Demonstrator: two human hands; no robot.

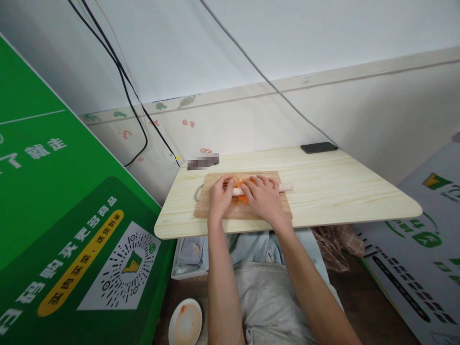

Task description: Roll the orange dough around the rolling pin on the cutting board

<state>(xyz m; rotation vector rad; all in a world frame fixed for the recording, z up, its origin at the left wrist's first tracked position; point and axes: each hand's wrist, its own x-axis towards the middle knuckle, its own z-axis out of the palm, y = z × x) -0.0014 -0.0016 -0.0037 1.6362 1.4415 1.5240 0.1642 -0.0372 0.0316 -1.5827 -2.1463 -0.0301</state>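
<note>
A pale wooden rolling pin (286, 187) lies crosswise over a flat orange piece that looks like dough (243, 198), on a wooden cutting board (205, 206). My left hand (220, 195) curls its fingers over the pin's left end. Farther along, my right hand (265, 195) rests over the pin with bent fingers, and the right tip of the pin sticks out past it. Much of the orange piece is hidden under the pin and my hands. The board has a metal handle (197, 192) on its left side.
The light wood table (345, 191) ends at a wall behind. A black phone (319, 147) lies at its back right, a blurred dark item (203, 162) at its back left. Below left stand a stained white plate (186, 323) and a white box (189, 274). Green panels (82, 191) flank the left.
</note>
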